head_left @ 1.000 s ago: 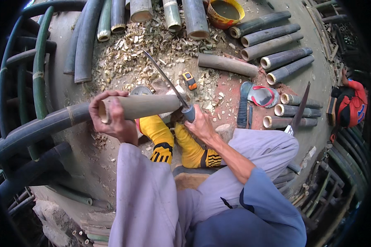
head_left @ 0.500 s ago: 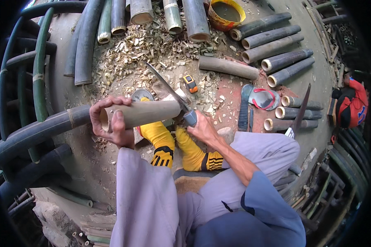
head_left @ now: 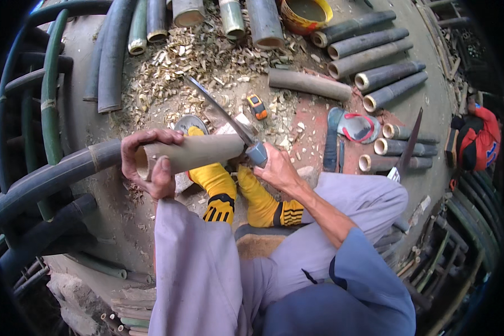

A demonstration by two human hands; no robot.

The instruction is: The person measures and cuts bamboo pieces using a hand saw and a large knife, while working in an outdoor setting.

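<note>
Head view: left hand [head_left: 131, 154] is wrapped round the near-left end of a bamboo tube [head_left: 201, 148], thumb by the open mouth. Right hand [head_left: 280, 171] is closed in a full fist on the grey handle [head_left: 257, 154] of a curved knife [head_left: 225, 116], blade pointing up-left across the tube's far end. Can't tell if the edge bites.

Tube is held up off the floor [head_left: 103, 221], above the yellow socks [head_left: 215, 182]. Its skin looks pale tan along the visible length, so I'd call that side mostly scraped; underside hidden.

Shavings [head_left: 171, 84] cover the floor's far middle, so plenty looks cut already. A brown tube [head_left: 308, 88] lies past the tape measure [head_left: 257, 107], looks similarly stripped. Toward the floor's right edge, the row of dark tubes [head_left: 369, 45] keeps mostly dark skin; same for the thick dark poles [head_left: 265, 25] at the far edge. Those read as unscraped.
</note>
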